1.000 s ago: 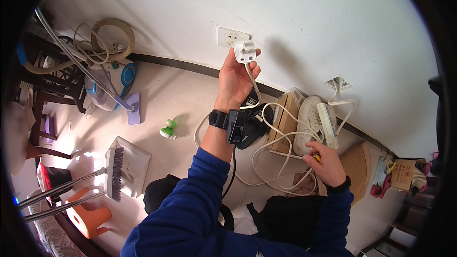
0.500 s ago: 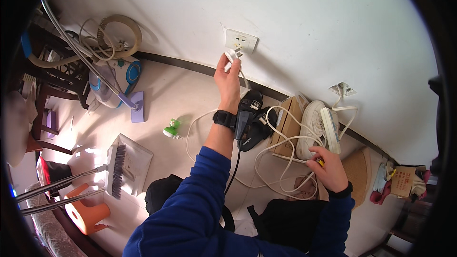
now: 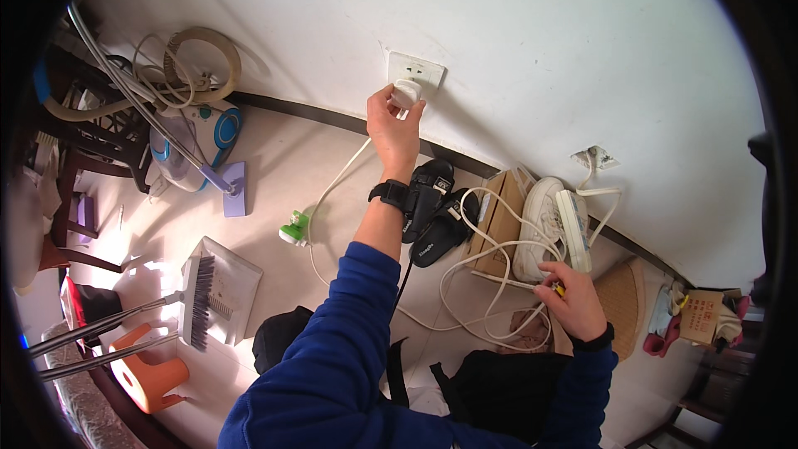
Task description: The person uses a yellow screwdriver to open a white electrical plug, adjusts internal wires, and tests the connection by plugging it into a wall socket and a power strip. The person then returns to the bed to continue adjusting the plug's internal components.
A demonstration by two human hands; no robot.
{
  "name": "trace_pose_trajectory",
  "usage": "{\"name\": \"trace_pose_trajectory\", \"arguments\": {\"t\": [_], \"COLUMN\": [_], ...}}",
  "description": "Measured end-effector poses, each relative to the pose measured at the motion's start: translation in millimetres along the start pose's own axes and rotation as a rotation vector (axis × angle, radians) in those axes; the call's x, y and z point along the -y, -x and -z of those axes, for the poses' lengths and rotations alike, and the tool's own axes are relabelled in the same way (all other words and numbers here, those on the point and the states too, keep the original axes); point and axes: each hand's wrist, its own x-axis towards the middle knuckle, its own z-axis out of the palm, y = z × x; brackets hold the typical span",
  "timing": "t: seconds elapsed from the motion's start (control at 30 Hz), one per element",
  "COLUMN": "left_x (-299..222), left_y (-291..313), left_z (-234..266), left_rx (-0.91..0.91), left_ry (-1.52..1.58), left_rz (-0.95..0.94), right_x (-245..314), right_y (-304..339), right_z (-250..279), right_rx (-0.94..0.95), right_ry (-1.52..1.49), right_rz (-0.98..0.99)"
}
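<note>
Up at the wall, my left hand (image 3: 392, 131) pinches a white plug (image 3: 406, 94) against the lower part of a white wall socket (image 3: 428, 70). How deep its prongs sit is hidden behind the plug. My right hand (image 3: 577, 306) is closed around a small yellow-tipped thing (image 3: 559, 290), mostly covered by the fingers. Close by, a white cord (image 3: 446, 293) lies in loose loops over the floor. A white power strip (image 3: 573, 230) leans against a pale shoe (image 3: 540, 229), just beyond my right hand.
Black sandals (image 3: 439, 235) and a cardboard box (image 3: 492, 229) stand along the wall below the socket. On the left are a vacuum cleaner (image 3: 184, 154), a dustpan (image 3: 241, 283), a broom (image 3: 198, 303), an orange stool (image 3: 150, 374) and a green plug-in device (image 3: 293, 229). Wires emerge from a wall opening (image 3: 598, 158).
My left hand has turned the plug toward the wall and brought it up against the socket; its prongs no longer show. The cord now runs left of the forearm. My right hand has barely moved.
</note>
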Motion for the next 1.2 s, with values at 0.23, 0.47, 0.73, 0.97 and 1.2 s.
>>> {"name": "trace_pose_trajectory", "arguments": {"t": [0.23,0.47,0.73,0.97,1.2], "left_x": [13.5,6.1,9.4,10.5,4.3], "left_y": [1.8,2.3,-0.4,0.3,3.8], "left_z": [-9.6,-6.7,-5.1,-5.1,-2.9], "left_rx": [-0.042,-0.071,-0.032,-0.047,-0.069], "left_ry": [-0.141,-0.113,-0.129,-0.086,0.187], "left_rz": [-0.057,-0.07,0.002,0.124,0.057], "right_x": [-4.7,-3.7,-16.0,-18.9,-113.3], "right_y": [-2.0,-5.8,-5.4,-3.0,-10.0], "right_z": [-1.8,-5.8,-6.5,0.8,21.5], "right_rx": [-0.002,0.009,0.02,-0.002,-0.359], "right_ry": [0.008,-0.005,0.01,0.078,-0.421], "right_rz": [0.012,-0.046,-0.045,-0.026,-0.245]}}
